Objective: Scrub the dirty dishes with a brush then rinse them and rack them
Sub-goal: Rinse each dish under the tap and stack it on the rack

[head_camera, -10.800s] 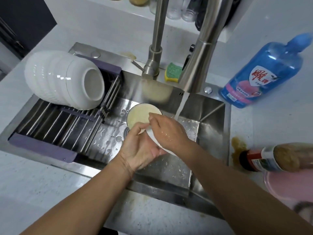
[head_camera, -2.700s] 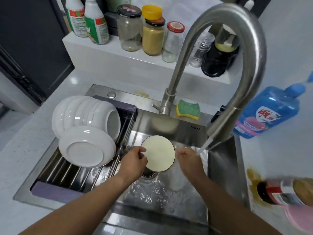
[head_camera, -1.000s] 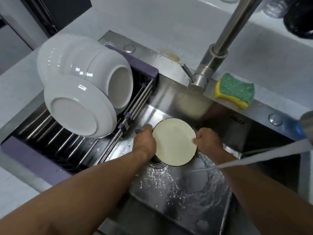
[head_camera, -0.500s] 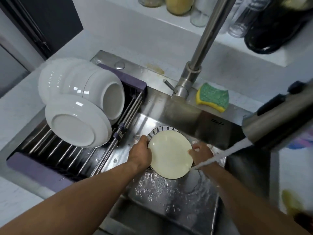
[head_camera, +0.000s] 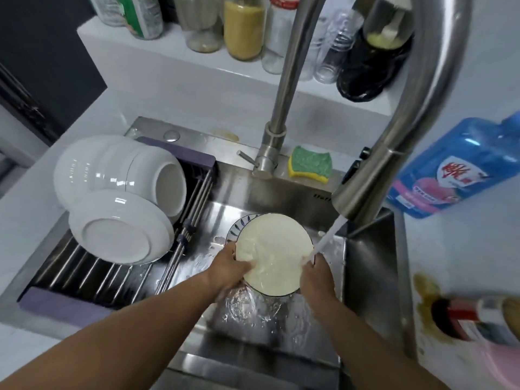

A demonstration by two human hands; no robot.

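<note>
A cream-coloured plate [head_camera: 274,253] with a dark rim is held tilted over the steel sink [head_camera: 365,266]. My left hand [head_camera: 229,270] grips its left edge, thumb lying on the face. My right hand [head_camera: 316,273] grips its right edge. Water from the faucet head [head_camera: 356,205] streams onto the plate's right edge by my right hand. Behind the plate a blue-patterned dish [head_camera: 235,228] shows partly. White bowls [head_camera: 118,175] and a white plate [head_camera: 118,230] lie on the rack [head_camera: 92,280] at left. No brush is in view.
A green and yellow sponge [head_camera: 309,167] lies behind the sink. A blue detergent bottle [head_camera: 455,173] stands at right. A sauce bottle [head_camera: 478,319] lies on its side by a brown spill [head_camera: 425,291]. Jars [head_camera: 244,26] line the back shelf.
The plate stays gripped by both hands and has shifted under the stream, which now hits its right edge. My head has risen, bringing the shelf and detergent bottle into view.
</note>
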